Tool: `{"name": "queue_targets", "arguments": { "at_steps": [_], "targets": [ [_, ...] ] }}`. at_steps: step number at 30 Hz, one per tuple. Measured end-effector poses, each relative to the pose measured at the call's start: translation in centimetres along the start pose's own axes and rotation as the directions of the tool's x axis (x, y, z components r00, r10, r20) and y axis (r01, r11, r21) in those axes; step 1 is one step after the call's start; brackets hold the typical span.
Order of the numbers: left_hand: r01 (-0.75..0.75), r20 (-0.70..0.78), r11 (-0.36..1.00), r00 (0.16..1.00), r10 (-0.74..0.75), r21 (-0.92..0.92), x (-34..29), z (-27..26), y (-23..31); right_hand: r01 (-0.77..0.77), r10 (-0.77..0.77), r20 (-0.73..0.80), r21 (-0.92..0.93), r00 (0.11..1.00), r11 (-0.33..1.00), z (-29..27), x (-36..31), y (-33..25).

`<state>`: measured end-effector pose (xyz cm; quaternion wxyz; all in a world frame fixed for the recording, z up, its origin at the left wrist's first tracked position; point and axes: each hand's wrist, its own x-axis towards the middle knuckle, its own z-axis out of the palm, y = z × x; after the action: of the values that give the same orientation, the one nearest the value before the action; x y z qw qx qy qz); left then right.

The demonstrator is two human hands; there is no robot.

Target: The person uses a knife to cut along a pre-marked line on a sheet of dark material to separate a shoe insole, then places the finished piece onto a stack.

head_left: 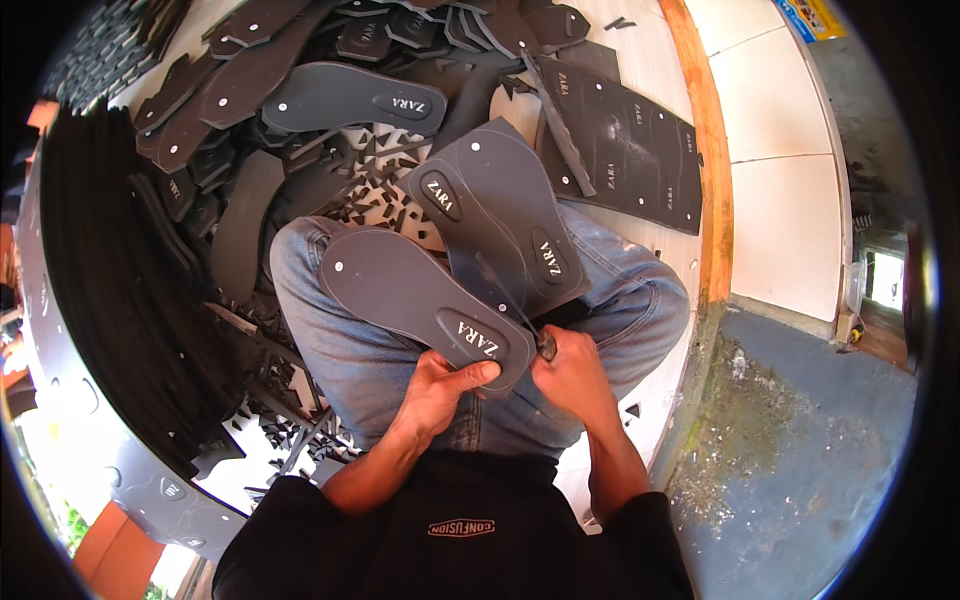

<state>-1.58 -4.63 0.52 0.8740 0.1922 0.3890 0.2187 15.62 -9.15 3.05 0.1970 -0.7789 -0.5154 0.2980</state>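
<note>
My left hand (435, 390) grips the heel end of a dark grey shoe sole (395, 285), its thumb pressed on the top face beside a raised oval label. The sole slants across my lap, rounded toe end toward the upper left. In my right hand (572, 378), closed around the dark handle, is a knife (548, 346); its thin blade points up and left, close to the sole's right edge. Whether the blade touches the sole I cannot tell. Beyond it, a dark grey sheet (490, 165) with sole outlines and two oval labels rests over my right leg, partly behind the held sole.
A heap of cut soles (345, 97) spreads across the far left. Small dark offcuts (400, 215) lie scattered beyond my knees. Black sheets (120, 270) are stacked at left. More marked sheets (650, 135) lie at far right, near a wooden edge strip (716, 190).
</note>
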Motion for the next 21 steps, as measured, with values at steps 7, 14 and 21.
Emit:
{"name": "queue_targets", "arguments": {
  "at_steps": [7, 14, 21],
  "targets": [
    [-0.222, 0.2, 0.819, 0.971, 0.134, 0.529, 4.1, 1.7, 12.2, -0.343, 0.413, -0.148, 0.351, 0.899, 0.872, 0.4, -0.8, 2.9],
    [-0.225, -0.387, 0.973, 0.893, 0.229, 0.054, 13.5, -6.5, 9.9, -0.502, 0.62, -0.06, 0.528, 0.782, 0.685, -0.2, -0.4, 2.7],
    [0.096, -0.449, 0.995, 0.89, -0.082, 0.009, 10.9, -3.2, 1.4, -0.431, 0.618, -0.031, 0.69, 0.785, 0.582, 0.6, 1.7, 3.9]
  ]
}}
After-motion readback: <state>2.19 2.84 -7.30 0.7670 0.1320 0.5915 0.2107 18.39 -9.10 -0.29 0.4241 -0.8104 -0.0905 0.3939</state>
